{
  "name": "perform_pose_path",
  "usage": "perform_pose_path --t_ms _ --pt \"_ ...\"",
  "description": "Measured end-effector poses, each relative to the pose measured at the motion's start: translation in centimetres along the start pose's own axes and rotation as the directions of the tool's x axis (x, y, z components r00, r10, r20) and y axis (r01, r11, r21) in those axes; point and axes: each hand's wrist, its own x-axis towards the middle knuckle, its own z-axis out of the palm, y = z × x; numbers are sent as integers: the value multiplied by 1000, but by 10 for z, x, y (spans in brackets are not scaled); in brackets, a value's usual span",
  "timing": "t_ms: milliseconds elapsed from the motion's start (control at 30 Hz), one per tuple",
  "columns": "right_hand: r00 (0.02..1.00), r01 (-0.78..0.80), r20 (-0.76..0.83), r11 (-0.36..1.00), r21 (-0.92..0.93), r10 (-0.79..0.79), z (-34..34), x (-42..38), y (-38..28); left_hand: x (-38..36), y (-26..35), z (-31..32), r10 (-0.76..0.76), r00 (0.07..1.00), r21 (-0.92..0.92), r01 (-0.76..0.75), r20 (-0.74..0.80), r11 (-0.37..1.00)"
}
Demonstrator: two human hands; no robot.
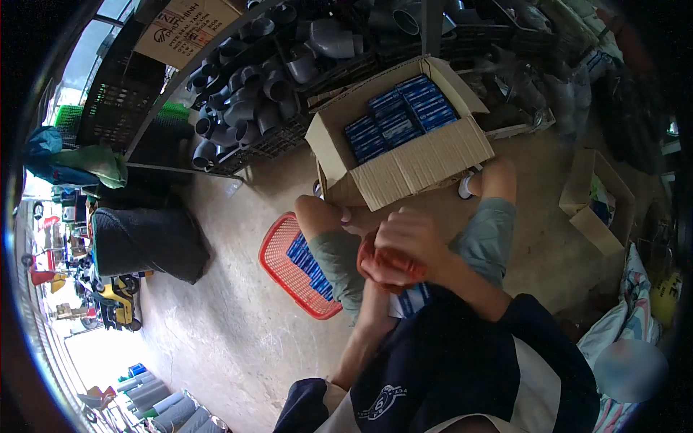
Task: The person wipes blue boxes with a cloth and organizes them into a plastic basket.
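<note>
In front of my body, a red-orange bundle (393, 265) is wrapped about my left hand (382, 278); its exact kind is hard to make out. The fingers of that hand are curled and partly hidden by it. My right hand (410, 232) is a fist at the bundle's upper edge, its fingers closed against it. Just below both hands, a blue and white box (413, 299) rests in my lap, partly covered by my arm. Beyond my knees stands an open cardboard carton (422, 164) holding several small blue boxes (397, 119).
A red plastic basket (278, 285) with blue boxes sits on the floor by my left leg. Grey pipe fittings (249, 108) fill crates on the rack ahead. A smaller open carton (599, 234) lies to the right; a dark mesh roll (148, 242) stands left.
</note>
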Motion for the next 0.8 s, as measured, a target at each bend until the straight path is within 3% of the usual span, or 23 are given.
perform_pose_path --t_ms 100,200,267,367,433,467,567,600,633,700,767,800 --pt "969 245 -6 966 -83 -247 20 -21 -12 1 119 67 160 987 -472 -153 -26 868" --pt "988 140 73 990 -33 -137 8 -27 2 4 113 57 -30 997 -652 69 70 755" --pt "993 47 107 999 2 -47 -1 -19 7 -5 99 75 -136 984 -512 57 -119 857" --pt "995 35 96 999 -3 -35 2 -11 4 8 97 71 -180 962 -532 45 -205 845" --pt "980 182 80 983 -12 -180 18 -31 -12 32 101 45 -98 986 -682 -21 -135 731" --pt "990 136 47 991 18 -136 24 -38 -18 35 89 27 6 998 -643 -50 -70 764" --pt "997 -42 64 996 79 37 9 -39 1 10 104 66 84 987 -447 -136 -134 884" --pt "998 -62 30 996 59 60 7 -32 5 8 104 70 26 998 -519 -53 -60 853" --pt "996 -83 -11 996 36 84 6 -22 6 12 93 69 75 994 -334 -99 -84 937" --pt "997 -59 -57 998 24 60 7 -15 -4 11 91 62 258 964 -57 -262 -67 963" --pt "997 47 -59 998 47 -45 15 -24 -27 17 113 53 75 988 -443 -127 -134 888" --pt "994 87 -60 996 -8 -88 19 -26 -24 16 111 51 44 989 -490 -107 -138 865"
